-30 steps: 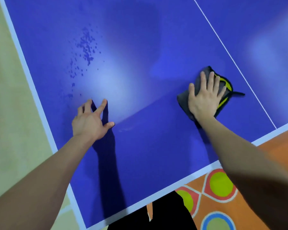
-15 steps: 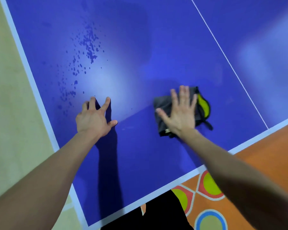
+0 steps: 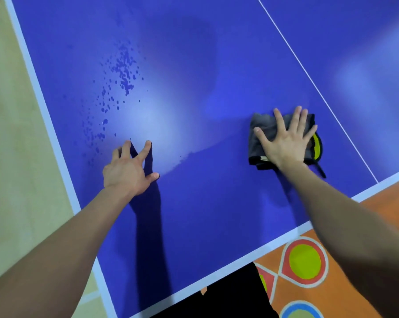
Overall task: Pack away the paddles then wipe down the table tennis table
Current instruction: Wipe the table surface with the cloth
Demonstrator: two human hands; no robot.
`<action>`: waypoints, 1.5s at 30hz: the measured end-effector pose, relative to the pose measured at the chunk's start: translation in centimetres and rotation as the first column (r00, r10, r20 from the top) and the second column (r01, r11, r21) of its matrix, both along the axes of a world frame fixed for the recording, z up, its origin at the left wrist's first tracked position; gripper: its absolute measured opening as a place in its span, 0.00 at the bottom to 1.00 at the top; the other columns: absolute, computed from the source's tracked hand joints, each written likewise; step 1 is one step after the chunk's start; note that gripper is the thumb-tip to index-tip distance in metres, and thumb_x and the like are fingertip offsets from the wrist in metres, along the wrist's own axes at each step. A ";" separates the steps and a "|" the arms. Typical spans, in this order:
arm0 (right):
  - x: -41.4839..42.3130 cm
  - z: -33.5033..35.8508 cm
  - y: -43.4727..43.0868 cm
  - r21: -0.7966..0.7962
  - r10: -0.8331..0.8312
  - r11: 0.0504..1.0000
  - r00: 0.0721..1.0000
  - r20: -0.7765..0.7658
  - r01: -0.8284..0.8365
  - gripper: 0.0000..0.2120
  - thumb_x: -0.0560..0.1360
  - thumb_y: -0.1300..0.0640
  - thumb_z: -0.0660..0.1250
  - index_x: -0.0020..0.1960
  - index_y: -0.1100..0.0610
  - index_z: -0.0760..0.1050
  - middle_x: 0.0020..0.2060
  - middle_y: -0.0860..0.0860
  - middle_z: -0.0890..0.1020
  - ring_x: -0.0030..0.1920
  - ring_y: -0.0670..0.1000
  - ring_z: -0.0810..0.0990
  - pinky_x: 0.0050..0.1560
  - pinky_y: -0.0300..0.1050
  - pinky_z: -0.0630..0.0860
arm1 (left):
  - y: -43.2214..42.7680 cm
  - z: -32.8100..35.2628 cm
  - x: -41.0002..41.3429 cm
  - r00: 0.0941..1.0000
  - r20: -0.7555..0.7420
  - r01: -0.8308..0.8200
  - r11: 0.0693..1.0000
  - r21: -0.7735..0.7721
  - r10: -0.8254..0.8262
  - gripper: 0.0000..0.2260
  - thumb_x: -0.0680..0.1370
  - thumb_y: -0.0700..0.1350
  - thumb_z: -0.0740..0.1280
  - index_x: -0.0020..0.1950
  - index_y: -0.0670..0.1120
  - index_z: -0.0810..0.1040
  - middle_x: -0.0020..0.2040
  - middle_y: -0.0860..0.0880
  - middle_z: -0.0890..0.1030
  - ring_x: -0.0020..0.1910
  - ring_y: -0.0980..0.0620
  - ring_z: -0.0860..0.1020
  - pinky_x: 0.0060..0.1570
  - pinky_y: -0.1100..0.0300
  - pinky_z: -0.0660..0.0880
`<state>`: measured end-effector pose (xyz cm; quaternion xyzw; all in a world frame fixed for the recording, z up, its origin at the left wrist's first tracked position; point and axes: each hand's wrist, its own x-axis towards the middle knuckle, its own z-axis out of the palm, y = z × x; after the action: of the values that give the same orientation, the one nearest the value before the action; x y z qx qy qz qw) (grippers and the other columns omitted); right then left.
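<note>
The blue table tennis table point(image 3: 193, 214) fills most of the view, with white edge lines and a white centre line. My right hand point(image 3: 285, 138) presses flat, fingers spread, on a folded grey cloth point(image 3: 262, 131) with a yellow and black trim, near the table's right end. My left hand point(image 3: 129, 168) rests on its fingertips on the table near the left edge and holds nothing. A patch of dark water droplets point(image 3: 122, 74) lies on the surface above my left hand. No paddles are in view.
Beige floor point(image 3: 12, 134) runs along the table's left side. An orange mat with coloured circles point(image 3: 305, 260) lies beyond the near end line. Dark clothing point(image 3: 228, 294) of mine shows at the bottom edge.
My right hand slid the cloth left toward the middle and has now moved it back to the right. My left hand has stayed planted in the same spot.
</note>
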<state>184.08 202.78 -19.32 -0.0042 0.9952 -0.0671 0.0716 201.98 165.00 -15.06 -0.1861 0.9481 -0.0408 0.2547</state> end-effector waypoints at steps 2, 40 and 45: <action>2.9 0.2 -3.7 0.006 0.099 0.995 0.994 -0.044 -0.099 0.46 0.79 0.18 0.48 0.88 0.44 0.59 0.88 0.64 0.48 0.88 0.63 0.41 0.82 0.78 0.44 | 0.0 0.1 0.1 1.000 -0.001 -0.001 1.000 0.008 0.001 0.45 0.76 0.75 0.64 0.84 0.68 0.40 0.83 0.47 0.51 0.77 0.40 0.60 0.40 0.51 0.75; 5.5 0.4 17.8 -0.082 0.255 0.962 0.964 -0.078 -0.261 0.46 0.86 0.33 0.59 0.89 0.60 0.44 0.89 0.55 0.46 0.89 0.55 0.43 0.87 0.67 0.50 | 13.0 0.7 -17.8 0.948 -0.116 0.303 0.952 0.047 -0.296 0.33 0.81 0.69 0.63 0.82 0.68 0.54 0.79 0.52 0.60 0.76 0.43 0.64 0.50 0.47 0.78; 6.4 0.3 12.6 -0.156 -0.261 0.949 0.961 0.091 0.273 0.49 0.81 0.22 0.45 0.90 0.53 0.47 0.89 0.55 0.40 0.88 0.52 0.34 0.87 0.58 0.35 | 11.0 1.3 -18.2 0.885 -0.151 0.457 0.884 0.095 -0.441 0.38 0.77 0.73 0.65 0.84 0.65 0.56 0.77 0.50 0.65 0.73 0.41 0.67 0.61 0.44 0.76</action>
<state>190.53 215.35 -18.99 0.1269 0.9743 -0.1595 0.0957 183.82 176.02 -13.80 0.0533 0.9800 -0.0260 0.1899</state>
